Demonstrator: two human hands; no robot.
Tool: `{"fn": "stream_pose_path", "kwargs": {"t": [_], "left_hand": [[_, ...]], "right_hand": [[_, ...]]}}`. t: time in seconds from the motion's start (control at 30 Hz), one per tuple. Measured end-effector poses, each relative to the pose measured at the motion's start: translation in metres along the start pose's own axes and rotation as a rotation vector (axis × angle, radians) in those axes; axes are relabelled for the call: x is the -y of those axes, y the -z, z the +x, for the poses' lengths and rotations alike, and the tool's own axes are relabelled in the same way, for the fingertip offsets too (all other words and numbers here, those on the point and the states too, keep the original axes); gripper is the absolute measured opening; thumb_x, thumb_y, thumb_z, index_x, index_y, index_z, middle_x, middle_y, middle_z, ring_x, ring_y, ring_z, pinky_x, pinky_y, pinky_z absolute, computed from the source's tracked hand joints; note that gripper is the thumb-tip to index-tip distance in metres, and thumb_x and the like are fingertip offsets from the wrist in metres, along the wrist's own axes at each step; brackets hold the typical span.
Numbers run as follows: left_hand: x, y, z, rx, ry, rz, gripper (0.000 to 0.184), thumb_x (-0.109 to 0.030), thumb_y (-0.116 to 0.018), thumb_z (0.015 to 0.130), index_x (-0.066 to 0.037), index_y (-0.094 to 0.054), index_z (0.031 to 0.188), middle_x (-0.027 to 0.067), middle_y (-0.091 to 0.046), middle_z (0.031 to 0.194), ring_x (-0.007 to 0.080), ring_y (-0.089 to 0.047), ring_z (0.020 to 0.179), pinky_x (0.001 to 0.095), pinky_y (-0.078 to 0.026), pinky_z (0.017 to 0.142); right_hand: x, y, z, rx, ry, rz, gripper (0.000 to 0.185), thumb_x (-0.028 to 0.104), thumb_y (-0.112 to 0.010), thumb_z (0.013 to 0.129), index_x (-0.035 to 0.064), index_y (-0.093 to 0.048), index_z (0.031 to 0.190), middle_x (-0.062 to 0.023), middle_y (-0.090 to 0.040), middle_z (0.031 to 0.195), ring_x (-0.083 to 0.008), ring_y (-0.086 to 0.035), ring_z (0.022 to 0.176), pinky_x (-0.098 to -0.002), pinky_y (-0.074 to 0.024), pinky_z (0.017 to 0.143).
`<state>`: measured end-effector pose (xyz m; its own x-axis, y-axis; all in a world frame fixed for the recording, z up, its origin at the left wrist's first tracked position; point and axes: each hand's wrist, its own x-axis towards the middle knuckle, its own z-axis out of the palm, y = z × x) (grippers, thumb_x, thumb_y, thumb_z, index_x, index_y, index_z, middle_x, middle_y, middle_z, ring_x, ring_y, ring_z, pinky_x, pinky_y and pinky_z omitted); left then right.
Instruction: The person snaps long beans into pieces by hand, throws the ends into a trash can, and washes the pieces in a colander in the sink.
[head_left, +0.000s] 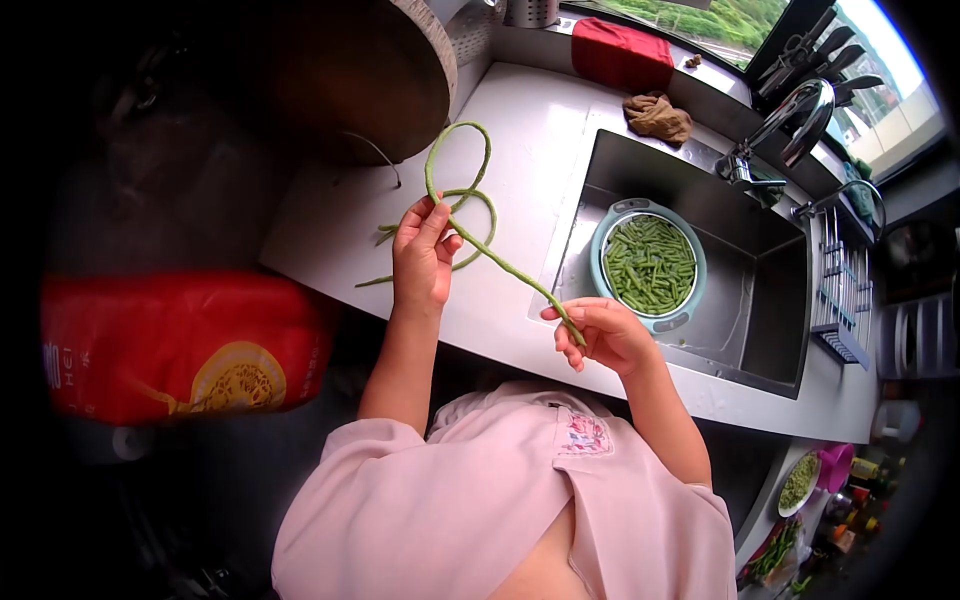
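Observation:
A long green bean (505, 266) stretches between my two hands over the counter's front part. My left hand (424, 245) pinches it between thumb and fingers, and the bean loops up above that hand. Near its lower right end, my right hand (603, 330) holds it with thumb and forefinger, the other fingers curled loosely. Behind my left hand, more long bean (487, 205) lies curled on the white counter. Cut green bean pieces (650, 264) fill a blue-rimmed colander (597, 262) in the sink, right of my hands.
The steel sink (735, 300) has a faucet (765, 140) behind it. A brown cloth (657, 119) and red cloth (622, 55) lie at the back. A dish rack (842, 290) stands right, a large round wooden board (435, 60) upper left, a red package (190, 345) left.

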<state>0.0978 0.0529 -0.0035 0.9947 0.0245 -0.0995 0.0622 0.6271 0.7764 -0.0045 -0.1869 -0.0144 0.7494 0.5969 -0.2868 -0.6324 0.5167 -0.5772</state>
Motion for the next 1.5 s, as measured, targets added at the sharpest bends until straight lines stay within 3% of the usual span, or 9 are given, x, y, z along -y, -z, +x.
{"fn": "stream_pose_path", "kwargs": {"t": [0.2,0.53,0.6,0.77,1.13,1.33,1.4,1.47,1.5], "left_hand": [[0.016,-0.009,-0.016,0.241,0.452,0.063,0.026,-0.011,-0.058,0.087,-0.006,-0.054,0.113,0.0031,-0.061,0.086,0.0099,-0.055,0.07,0.023,-0.044,0.059],[0.032,-0.028,-0.036,0.269,0.291,0.104,0.023,-0.003,-0.056,0.086,-0.006,-0.05,0.107,0.0085,-0.061,0.087,0.0219,-0.063,0.083,0.0315,-0.053,0.077],[0.038,-0.033,-0.046,0.283,0.21,0.061,0.019,-0.003,-0.054,0.087,-0.006,-0.05,0.105,0.0087,-0.061,0.088,0.0233,-0.063,0.086,0.032,-0.053,0.077],[0.054,-0.031,-0.052,0.202,0.21,-0.009,0.018,-0.004,-0.054,0.087,-0.007,-0.049,0.104,0.009,-0.06,0.09,0.0222,-0.062,0.086,0.0317,-0.053,0.077],[0.046,-0.035,-0.054,0.305,0.276,0.179,0.019,-0.004,-0.055,0.087,-0.006,-0.048,0.105,0.0096,-0.06,0.091,0.0208,-0.062,0.086,0.0334,-0.052,0.078],[0.05,-0.034,-0.06,0.218,0.282,-0.052,0.022,-0.003,-0.055,0.086,-0.005,-0.051,0.107,0.0087,-0.061,0.092,0.0202,-0.062,0.087,0.0336,-0.052,0.079],[0.049,-0.036,-0.065,0.219,0.238,-0.052,0.023,-0.003,-0.055,0.086,-0.005,-0.052,0.109,0.0084,-0.062,0.091,0.02,-0.062,0.086,0.0334,-0.052,0.079],[0.046,-0.034,-0.067,0.28,0.258,-0.097,0.027,-0.003,-0.055,0.086,-0.004,-0.051,0.112,0.0086,-0.062,0.09,0.0193,-0.062,0.084,0.0327,-0.052,0.079],[0.044,-0.034,-0.065,0.289,0.258,-0.06,0.028,-0.003,-0.055,0.086,-0.004,-0.05,0.113,0.0088,-0.062,0.09,0.0184,-0.062,0.083,0.0321,-0.052,0.079]], "right_hand": [[-0.001,-0.003,-0.004,-0.066,0.004,-0.038,0.024,0.012,-0.046,0.088,-0.0057,-0.058,0.099,-0.007,-0.053,0.061,-0.0114,-0.046,0.045,-0.0226,-0.0384,0.041],[-0.02,0.001,-0.001,-0.442,0.081,-0.72,0.019,0.017,-0.046,0.089,0.0043,-0.06,0.086,-0.0007,-0.051,0.057,-0.0083,-0.043,0.044,-0.0242,-0.0369,0.042],[-0.029,0.01,0.008,-0.86,0.747,-1.444,0.017,0.016,-0.046,0.087,0.007,-0.056,0.076,-0.0002,-0.05,0.055,-0.0105,-0.044,0.044,-0.0255,-0.0366,0.042],[0.003,0.021,-0.007,-0.291,0.399,0.351,0.014,0.015,-0.039,0.082,0.0084,-0.044,0.071,-0.0008,-0.036,0.049,-0.0121,-0.034,0.042,-0.0249,-0.0273,0.036],[-0.004,-0.007,-0.001,-0.282,0.13,-0.386,0.019,0.019,-0.049,0.088,0.0027,-0.057,0.095,-0.0031,-0.059,0.069,-0.0093,-0.053,0.056,-0.0226,-0.04,0.047],[-0.025,0.002,0.009,-0.792,0.682,-1.357,0.018,0.015,-0.047,0.086,0.0013,-0.054,0.077,-0.0086,-0.047,0.055,-0.0172,-0.05,0.05,-0.0344,-0.0399,0.048],[-0.018,0.022,0.008,-0.863,0.668,-1.307,0.017,0.014,-0.044,0.086,0.0029,-0.052,0.075,-0.0083,-0.05,0.057,-0.0176,-0.052,0.051,-0.0324,-0.0396,0.047],[-0.005,0.056,-0.005,-0.463,0.464,0.127,0.015,0.015,-0.042,0.086,0.0057,-0.052,0.08,-0.0082,-0.055,0.061,-0.0176,-0.055,0.054,-0.0286,-0.0389,0.045],[-0.002,0.056,-0.01,-0.412,0.509,0.092,0.015,0.018,-0.041,0.087,0.0065,-0.051,0.085,-0.0088,-0.059,0.07,-0.0165,-0.057,0.058,-0.0241,-0.0399,0.045]]}}
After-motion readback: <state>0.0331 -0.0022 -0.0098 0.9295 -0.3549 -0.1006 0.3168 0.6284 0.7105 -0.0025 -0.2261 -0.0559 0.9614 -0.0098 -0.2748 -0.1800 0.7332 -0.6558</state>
